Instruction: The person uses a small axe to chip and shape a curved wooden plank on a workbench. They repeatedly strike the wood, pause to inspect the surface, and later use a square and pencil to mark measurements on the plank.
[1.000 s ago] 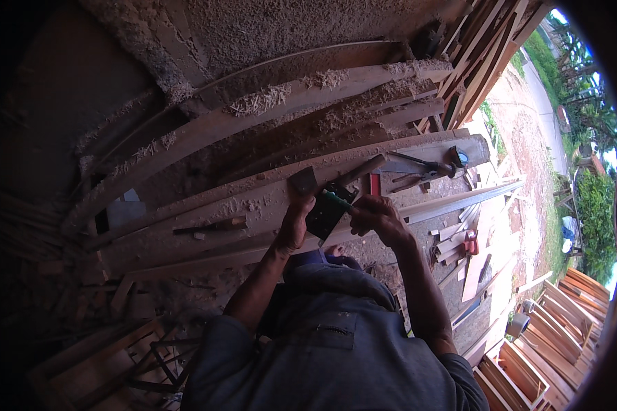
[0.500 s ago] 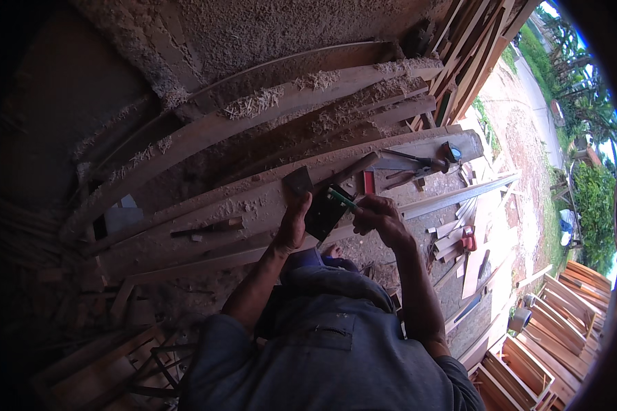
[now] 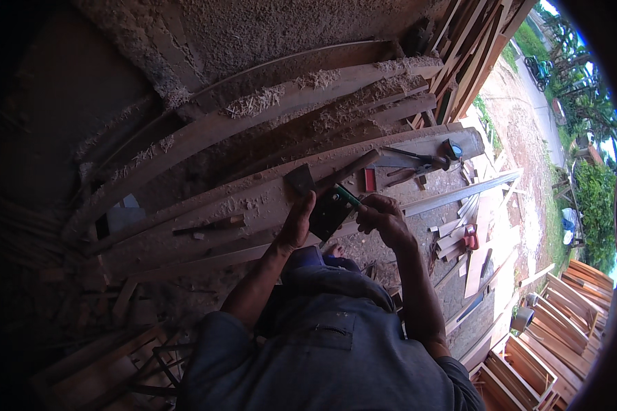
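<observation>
My left hand point(image 3: 299, 222) presses a dark flat square block point(image 3: 329, 212) against the edge of a long sawdust-covered plank point(image 3: 219, 212). My right hand point(image 3: 384, 218) grips a thin green-handled tool point(image 3: 348, 196) whose tip meets the dark block. A hammer point(image 3: 322, 179) with a wooden handle lies on the plank just above both hands.
Several long planks point(image 3: 288, 96) heaped with wood shavings stretch across the bench. Pliers point(image 3: 418, 164), a small red box point(image 3: 369, 179) and a tape roll point(image 3: 452, 148) lie at the right. Offcuts point(image 3: 469, 240) litter the ground; wooden frames point(image 3: 528, 363) are stacked at lower right.
Both hands and the dark block sit slightly lower and left in view; the view has shifted a little. The hold on block and tool is unchanged.
</observation>
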`<action>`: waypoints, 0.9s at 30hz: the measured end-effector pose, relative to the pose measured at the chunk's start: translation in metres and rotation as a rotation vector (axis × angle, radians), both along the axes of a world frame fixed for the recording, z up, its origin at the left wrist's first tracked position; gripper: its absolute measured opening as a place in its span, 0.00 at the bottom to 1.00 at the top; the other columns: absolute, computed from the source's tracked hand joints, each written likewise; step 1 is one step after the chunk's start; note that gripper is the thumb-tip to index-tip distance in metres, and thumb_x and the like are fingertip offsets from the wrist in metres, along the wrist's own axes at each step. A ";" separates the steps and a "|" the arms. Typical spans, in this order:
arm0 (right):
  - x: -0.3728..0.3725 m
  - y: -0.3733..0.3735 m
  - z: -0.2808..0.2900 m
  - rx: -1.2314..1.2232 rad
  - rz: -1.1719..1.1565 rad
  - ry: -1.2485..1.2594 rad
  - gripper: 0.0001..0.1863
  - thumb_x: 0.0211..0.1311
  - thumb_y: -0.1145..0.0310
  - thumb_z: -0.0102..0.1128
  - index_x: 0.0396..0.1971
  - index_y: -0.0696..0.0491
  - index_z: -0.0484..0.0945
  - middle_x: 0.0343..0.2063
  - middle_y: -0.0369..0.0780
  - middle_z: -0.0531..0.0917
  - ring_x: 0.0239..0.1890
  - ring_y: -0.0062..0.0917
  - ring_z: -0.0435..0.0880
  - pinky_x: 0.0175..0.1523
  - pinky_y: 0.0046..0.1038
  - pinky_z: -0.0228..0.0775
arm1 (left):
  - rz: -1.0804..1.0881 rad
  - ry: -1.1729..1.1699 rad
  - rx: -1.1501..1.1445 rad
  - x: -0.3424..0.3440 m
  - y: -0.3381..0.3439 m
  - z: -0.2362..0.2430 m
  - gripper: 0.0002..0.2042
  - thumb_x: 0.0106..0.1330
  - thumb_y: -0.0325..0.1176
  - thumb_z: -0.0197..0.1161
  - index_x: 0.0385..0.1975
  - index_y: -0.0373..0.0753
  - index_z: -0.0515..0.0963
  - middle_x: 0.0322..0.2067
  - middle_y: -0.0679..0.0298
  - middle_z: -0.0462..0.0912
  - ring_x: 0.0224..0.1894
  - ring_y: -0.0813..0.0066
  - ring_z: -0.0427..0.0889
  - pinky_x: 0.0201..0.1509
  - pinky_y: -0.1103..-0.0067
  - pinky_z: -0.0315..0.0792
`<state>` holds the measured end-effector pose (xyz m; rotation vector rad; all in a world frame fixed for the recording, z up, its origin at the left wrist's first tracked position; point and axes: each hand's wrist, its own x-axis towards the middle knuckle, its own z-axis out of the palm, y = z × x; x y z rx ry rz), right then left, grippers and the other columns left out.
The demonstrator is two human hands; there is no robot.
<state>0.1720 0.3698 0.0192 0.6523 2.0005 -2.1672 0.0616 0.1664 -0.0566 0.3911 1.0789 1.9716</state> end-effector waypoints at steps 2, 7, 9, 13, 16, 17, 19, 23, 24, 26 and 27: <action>0.002 0.001 -0.004 -0.012 -0.011 0.003 0.12 0.67 0.62 0.63 0.34 0.57 0.81 0.24 0.38 0.83 0.25 0.20 0.83 0.30 0.23 0.74 | -0.040 -0.016 -0.003 -0.001 -0.001 0.000 0.35 0.78 0.62 0.39 0.70 0.38 0.65 0.56 0.58 0.82 0.51 0.71 0.85 0.55 0.72 0.82; 0.004 0.004 -0.005 -0.053 -0.057 -0.004 0.11 0.68 0.63 0.63 0.34 0.57 0.81 0.24 0.38 0.83 0.25 0.20 0.83 0.30 0.23 0.74 | 0.016 -0.166 -0.028 0.001 0.004 0.000 0.38 0.76 0.66 0.37 0.71 0.39 0.64 0.56 0.58 0.82 0.53 0.67 0.84 0.59 0.69 0.79; 0.006 0.002 -0.005 -0.046 -0.042 -0.015 0.11 0.68 0.63 0.64 0.35 0.57 0.81 0.25 0.39 0.84 0.25 0.20 0.84 0.30 0.23 0.75 | 0.053 -0.318 0.002 -0.002 0.008 0.012 0.40 0.75 0.68 0.35 0.71 0.39 0.64 0.56 0.57 0.81 0.54 0.64 0.84 0.61 0.68 0.78; 0.012 -0.014 -0.014 -0.066 0.057 -0.034 0.12 0.67 0.63 0.65 0.37 0.58 0.81 0.25 0.39 0.85 0.25 0.22 0.85 0.30 0.24 0.77 | -0.028 -0.381 0.161 -0.009 0.010 0.011 0.42 0.73 0.70 0.31 0.74 0.41 0.59 0.62 0.59 0.76 0.58 0.65 0.81 0.65 0.67 0.75; 0.009 -0.015 -0.024 -0.050 0.101 -0.041 0.11 0.67 0.64 0.65 0.38 0.59 0.82 0.25 0.39 0.85 0.25 0.23 0.86 0.29 0.24 0.77 | -0.052 -0.465 0.160 -0.005 0.015 0.017 0.46 0.69 0.75 0.28 0.75 0.44 0.59 0.64 0.58 0.75 0.60 0.62 0.80 0.65 0.64 0.74; 0.008 -0.016 -0.024 -0.058 0.117 -0.041 0.11 0.67 0.64 0.65 0.38 0.59 0.82 0.25 0.39 0.85 0.25 0.23 0.86 0.29 0.24 0.77 | -0.045 -0.471 0.151 -0.003 0.017 0.016 0.46 0.69 0.76 0.27 0.75 0.45 0.58 0.64 0.58 0.75 0.61 0.62 0.80 0.65 0.64 0.74; 0.008 -0.016 -0.026 -0.070 0.131 -0.045 0.11 0.67 0.64 0.65 0.37 0.59 0.82 0.25 0.39 0.85 0.25 0.22 0.86 0.29 0.24 0.77 | -0.050 -0.485 0.147 -0.003 0.018 0.013 0.47 0.68 0.77 0.27 0.76 0.46 0.57 0.65 0.58 0.74 0.62 0.61 0.79 0.66 0.63 0.74; 0.007 -0.020 -0.033 -0.083 0.147 -0.067 0.11 0.67 0.65 0.65 0.38 0.59 0.82 0.25 0.39 0.85 0.26 0.22 0.86 0.30 0.23 0.78 | -0.056 -0.513 0.144 -0.005 0.016 0.008 0.48 0.66 0.78 0.27 0.76 0.47 0.56 0.65 0.58 0.74 0.62 0.60 0.79 0.66 0.62 0.73; 0.006 -0.020 -0.034 -0.085 0.151 -0.073 0.11 0.67 0.65 0.65 0.38 0.59 0.82 0.25 0.39 0.85 0.26 0.22 0.86 0.30 0.23 0.78 | -0.054 -0.517 0.139 -0.006 0.016 0.008 0.48 0.66 0.79 0.27 0.76 0.47 0.56 0.65 0.58 0.74 0.61 0.60 0.79 0.66 0.62 0.73; 0.005 -0.021 -0.036 -0.095 0.152 -0.067 0.11 0.67 0.65 0.65 0.38 0.59 0.82 0.25 0.39 0.85 0.26 0.22 0.86 0.30 0.23 0.78 | -0.061 -0.516 0.142 -0.008 0.015 0.007 0.47 0.67 0.78 0.28 0.76 0.48 0.57 0.65 0.58 0.74 0.60 0.59 0.80 0.66 0.62 0.74; 0.005 -0.019 -0.035 -0.096 0.145 -0.066 0.11 0.68 0.65 0.65 0.38 0.59 0.82 0.25 0.39 0.85 0.26 0.22 0.86 0.30 0.23 0.78 | -0.072 -0.517 0.148 -0.008 0.017 0.006 0.47 0.67 0.78 0.28 0.76 0.48 0.57 0.64 0.57 0.75 0.59 0.59 0.80 0.66 0.62 0.74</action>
